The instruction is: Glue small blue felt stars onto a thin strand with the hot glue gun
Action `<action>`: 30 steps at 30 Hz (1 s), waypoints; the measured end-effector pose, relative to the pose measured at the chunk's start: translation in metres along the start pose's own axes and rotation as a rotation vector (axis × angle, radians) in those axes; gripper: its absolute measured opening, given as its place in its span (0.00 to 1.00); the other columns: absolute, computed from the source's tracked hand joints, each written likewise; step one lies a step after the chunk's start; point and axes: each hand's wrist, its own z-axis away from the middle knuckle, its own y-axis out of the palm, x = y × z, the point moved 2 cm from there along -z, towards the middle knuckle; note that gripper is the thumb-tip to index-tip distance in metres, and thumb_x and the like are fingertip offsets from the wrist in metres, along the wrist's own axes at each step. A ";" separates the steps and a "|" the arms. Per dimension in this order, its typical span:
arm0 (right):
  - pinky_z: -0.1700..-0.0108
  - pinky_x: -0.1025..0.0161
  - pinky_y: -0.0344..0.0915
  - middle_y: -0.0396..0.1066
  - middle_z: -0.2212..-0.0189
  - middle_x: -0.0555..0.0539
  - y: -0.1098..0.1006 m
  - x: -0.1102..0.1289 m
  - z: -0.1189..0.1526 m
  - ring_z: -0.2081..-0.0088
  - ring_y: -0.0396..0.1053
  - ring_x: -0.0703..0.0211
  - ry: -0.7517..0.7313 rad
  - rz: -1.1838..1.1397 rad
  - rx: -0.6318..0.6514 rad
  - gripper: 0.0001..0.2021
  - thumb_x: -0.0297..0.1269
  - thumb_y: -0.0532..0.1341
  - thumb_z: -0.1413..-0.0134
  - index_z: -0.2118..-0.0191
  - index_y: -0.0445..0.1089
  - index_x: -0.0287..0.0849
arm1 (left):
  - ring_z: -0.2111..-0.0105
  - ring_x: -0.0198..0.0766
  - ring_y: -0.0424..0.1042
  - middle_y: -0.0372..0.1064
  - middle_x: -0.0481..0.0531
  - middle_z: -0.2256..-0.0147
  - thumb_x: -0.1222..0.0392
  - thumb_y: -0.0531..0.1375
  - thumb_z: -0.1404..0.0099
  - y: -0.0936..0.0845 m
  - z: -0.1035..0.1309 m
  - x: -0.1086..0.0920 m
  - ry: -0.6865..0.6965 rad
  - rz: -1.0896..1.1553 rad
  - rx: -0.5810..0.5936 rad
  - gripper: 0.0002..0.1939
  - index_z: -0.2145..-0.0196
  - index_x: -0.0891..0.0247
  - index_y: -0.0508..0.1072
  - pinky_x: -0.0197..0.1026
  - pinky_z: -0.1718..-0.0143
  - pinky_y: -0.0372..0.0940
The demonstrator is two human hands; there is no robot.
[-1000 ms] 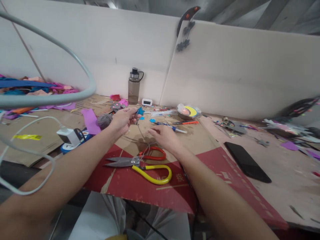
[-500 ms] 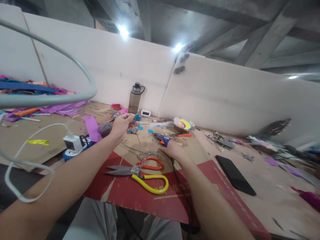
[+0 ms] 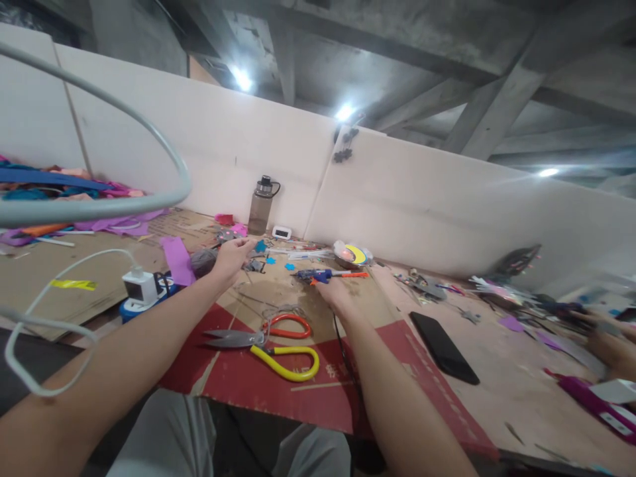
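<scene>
My left hand (image 3: 232, 260) is raised over the far part of the cardboard, fingertips pinched on a small blue flower cutout (image 3: 260, 246). In my right hand (image 3: 332, 293) is a blue hot glue gun (image 3: 322, 274) with an orange trigger, its nozzle pointing left. Two more blue flower cutouts, one (image 3: 271, 261) nearer my left hand and another (image 3: 289, 267) by the nozzle, lie on the cardboard. Between my forearms rest large scissors (image 3: 284, 363) with one red and one yellow handle, blades apart, beside a tangle of thin wire (image 3: 283, 310).
A water bottle (image 3: 260, 211) and a small white display (image 3: 281, 232) stand by the partition. A black phone (image 3: 444, 348) lies to the right. On the left are a white charger (image 3: 140, 287) and looping cable. Another person's hand (image 3: 609, 341) shows at the right edge.
The view has shifted right, so the table things sit further left. The glue gun looks more level. Another person's hand has come into view at the right edge.
</scene>
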 end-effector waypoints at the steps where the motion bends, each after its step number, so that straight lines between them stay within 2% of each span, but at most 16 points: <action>1: 0.70 0.64 0.66 0.75 0.71 0.43 -0.001 0.001 -0.001 0.70 0.73 0.55 0.028 -0.051 -0.008 0.12 0.37 0.56 0.50 0.63 0.73 0.39 | 0.87 0.24 0.50 0.57 0.41 0.85 0.58 0.66 0.49 -0.001 0.000 0.001 -0.003 -0.009 -0.010 0.10 0.76 0.66 0.70 0.33 0.84 0.42; 5: 0.70 0.65 0.67 0.74 0.64 0.42 -0.009 0.010 -0.001 0.69 0.72 0.58 0.076 -0.293 -0.056 0.16 0.36 0.53 0.51 0.55 0.66 0.38 | 0.86 0.25 0.49 0.55 0.40 0.86 0.58 0.65 0.49 -0.002 0.002 0.005 -0.017 -0.073 -0.020 0.09 0.77 0.66 0.71 0.33 0.84 0.42; 10: 0.67 0.67 0.70 0.71 0.56 0.45 -0.011 0.033 0.009 0.67 0.72 0.65 -0.006 -0.577 -0.057 0.19 0.33 0.53 0.53 0.52 0.59 0.42 | 0.86 0.25 0.49 0.56 0.40 0.86 0.58 0.65 0.49 -0.002 0.004 0.007 -0.033 -0.108 -0.022 0.09 0.74 0.67 0.72 0.33 0.84 0.42; 16: 0.72 0.67 0.67 0.72 0.62 0.49 -0.006 0.061 0.031 0.75 0.64 0.68 -0.187 -0.950 0.027 0.15 0.37 0.58 0.57 0.60 0.61 0.43 | 0.86 0.26 0.50 0.56 0.41 0.86 0.57 0.64 0.48 -0.005 0.005 0.011 -0.039 -0.111 -0.051 0.09 0.75 0.67 0.72 0.33 0.84 0.42; 22: 0.75 0.68 0.61 0.70 0.70 0.52 -0.004 0.075 0.047 0.80 0.60 0.69 -0.287 -0.838 0.040 0.14 0.43 0.57 0.50 0.59 0.61 0.42 | 0.86 0.26 0.49 0.54 0.41 0.88 0.56 0.65 0.49 -0.008 0.006 0.016 -0.037 -0.156 -0.054 0.10 0.75 0.67 0.73 0.33 0.84 0.41; 30: 0.74 0.66 0.62 0.70 0.68 0.49 -0.001 0.077 0.053 0.77 0.63 0.65 -0.370 -0.642 0.019 0.10 0.42 0.55 0.46 0.60 0.61 0.43 | 0.86 0.26 0.47 0.52 0.41 0.88 0.55 0.65 0.48 -0.010 0.003 0.020 -0.031 -0.193 -0.016 0.11 0.76 0.67 0.73 0.34 0.83 0.39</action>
